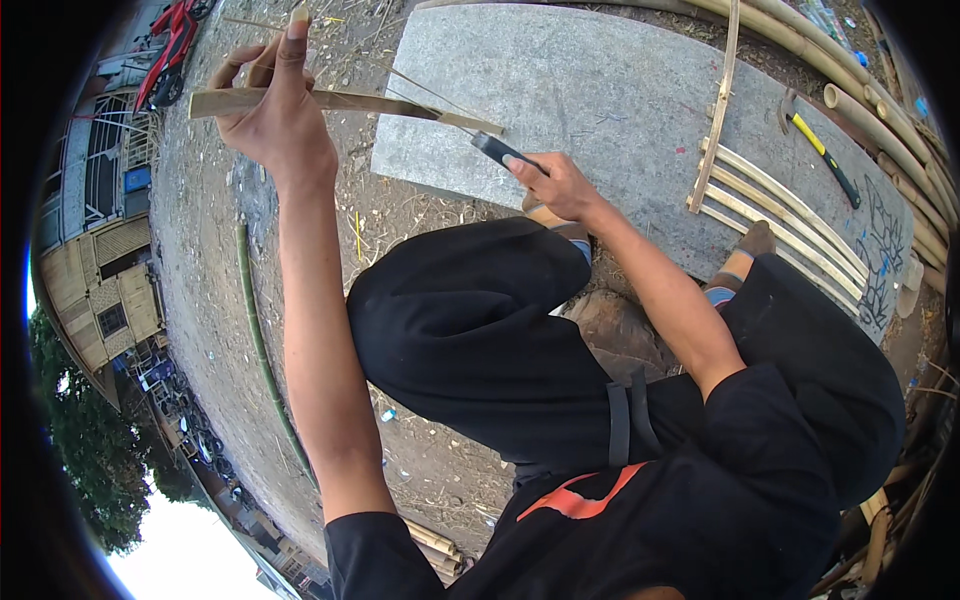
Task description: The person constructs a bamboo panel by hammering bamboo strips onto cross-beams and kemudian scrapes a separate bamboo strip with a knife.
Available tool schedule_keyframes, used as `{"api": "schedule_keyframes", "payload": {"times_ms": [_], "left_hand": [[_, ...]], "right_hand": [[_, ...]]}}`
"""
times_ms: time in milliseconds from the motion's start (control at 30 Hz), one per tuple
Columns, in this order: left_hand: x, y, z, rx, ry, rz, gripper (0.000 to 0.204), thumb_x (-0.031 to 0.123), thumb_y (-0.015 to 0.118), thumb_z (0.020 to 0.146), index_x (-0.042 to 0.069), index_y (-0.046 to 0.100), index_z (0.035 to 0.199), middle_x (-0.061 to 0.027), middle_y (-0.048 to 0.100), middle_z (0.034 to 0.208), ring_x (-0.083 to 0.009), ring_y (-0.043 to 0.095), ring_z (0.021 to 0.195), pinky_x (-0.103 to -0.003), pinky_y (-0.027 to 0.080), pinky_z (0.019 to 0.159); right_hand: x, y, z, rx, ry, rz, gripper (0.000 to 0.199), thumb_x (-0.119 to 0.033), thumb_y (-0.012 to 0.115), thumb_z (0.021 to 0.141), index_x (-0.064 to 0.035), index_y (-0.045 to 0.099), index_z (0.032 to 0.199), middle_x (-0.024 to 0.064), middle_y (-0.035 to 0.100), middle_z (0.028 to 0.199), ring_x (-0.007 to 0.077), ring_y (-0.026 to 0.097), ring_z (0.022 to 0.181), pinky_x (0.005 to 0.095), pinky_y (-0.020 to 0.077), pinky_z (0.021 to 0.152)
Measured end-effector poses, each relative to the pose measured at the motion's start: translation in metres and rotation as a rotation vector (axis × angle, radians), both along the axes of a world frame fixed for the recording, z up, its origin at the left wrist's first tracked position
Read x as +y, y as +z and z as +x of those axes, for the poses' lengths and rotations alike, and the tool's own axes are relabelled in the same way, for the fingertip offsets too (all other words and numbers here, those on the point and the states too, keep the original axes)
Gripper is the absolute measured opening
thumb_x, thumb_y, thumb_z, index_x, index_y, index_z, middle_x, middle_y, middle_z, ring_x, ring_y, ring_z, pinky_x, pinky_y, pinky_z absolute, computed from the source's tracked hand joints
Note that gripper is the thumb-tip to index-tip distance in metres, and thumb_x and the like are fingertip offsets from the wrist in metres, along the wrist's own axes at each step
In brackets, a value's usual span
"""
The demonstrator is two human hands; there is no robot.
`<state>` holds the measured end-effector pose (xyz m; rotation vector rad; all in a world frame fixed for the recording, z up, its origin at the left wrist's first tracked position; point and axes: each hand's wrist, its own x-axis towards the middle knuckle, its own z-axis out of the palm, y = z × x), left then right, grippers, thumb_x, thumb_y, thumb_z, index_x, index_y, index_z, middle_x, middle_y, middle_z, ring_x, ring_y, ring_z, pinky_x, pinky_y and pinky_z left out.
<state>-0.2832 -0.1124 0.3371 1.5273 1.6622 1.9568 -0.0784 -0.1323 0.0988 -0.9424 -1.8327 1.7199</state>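
My left hand (pixel 275 110) is stretched out at the upper left, gripping a flat bamboo strip (pixel 340 102) that runs right toward the stone slab. My right hand (pixel 560 185) grips the dark handle of a knife (pixel 497 150), whose blade meets the strip's right end near the slab's edge. Thin slivers curl off the strip there. My knees in black trousers sit below both hands.
A grey stone slab (pixel 600 90) lies ahead on dirt ground. On its right side rest several split bamboo slats (pixel 780 215) and a yellow-handled hammer (pixel 822 150). Bamboo poles (pixel 880 110) line the right rim. A green bamboo stalk (pixel 262 350) lies left; a red motorbike (pixel 172 45) stands far off.
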Motion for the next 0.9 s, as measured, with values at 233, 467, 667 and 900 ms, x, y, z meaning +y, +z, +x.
{"api": "schedule_keyframes", "payload": {"times_ms": [233,467,667,900], "left_hand": [[0.013,0.004,0.003,-0.037,-0.005,0.04,0.04,0.004,0.077,0.082,0.009,0.044,0.103,-0.0155,0.071,0.091,-0.0096,0.062,0.074,-0.023,0.041,0.058],[0.005,0.002,0.016,-0.022,0.007,-0.03,0.04,0.004,0.077,0.082,0.009,0.044,0.104,-0.0129,0.07,0.087,-0.0082,0.056,0.067,-0.023,0.041,0.058],[0.008,0.001,0.011,-0.006,-0.013,0.009,0.042,0.005,0.078,0.081,0.008,0.044,0.105,-0.0128,0.069,0.086,-0.0086,0.057,0.067,-0.022,0.041,0.058],[0.008,-0.002,0.011,0.012,0.02,0.005,0.043,0.005,0.079,0.08,0.008,0.044,0.104,-0.0137,0.069,0.086,-0.0093,0.057,0.067,-0.022,0.041,0.056]], "right_hand": [[0.007,-0.081,0.023,-0.543,-0.117,0.027,0.072,-0.065,0.045,0.091,0.003,0.061,0.071,0.0203,0.059,0.065,0.0319,0.055,0.062,0.0427,0.0435,0.063],[0.011,-0.098,0.021,-0.353,-0.073,-0.368,0.072,-0.065,0.048,0.089,0.0016,0.063,0.068,0.0192,0.061,0.067,0.0336,0.06,0.068,0.044,0.0447,0.064],[0.001,-0.067,0.012,-0.413,-0.128,0.011,0.07,-0.063,0.048,0.091,-0.0045,0.051,0.054,0.0054,0.048,0.051,0.0173,0.045,0.047,0.0352,0.0355,0.049],[0.001,-0.064,0.009,-0.278,-0.125,-0.35,0.071,-0.06,0.047,0.093,0.0026,0.056,0.061,0.0146,0.054,0.054,0.0282,0.053,0.053,0.0436,0.0407,0.055]]}}
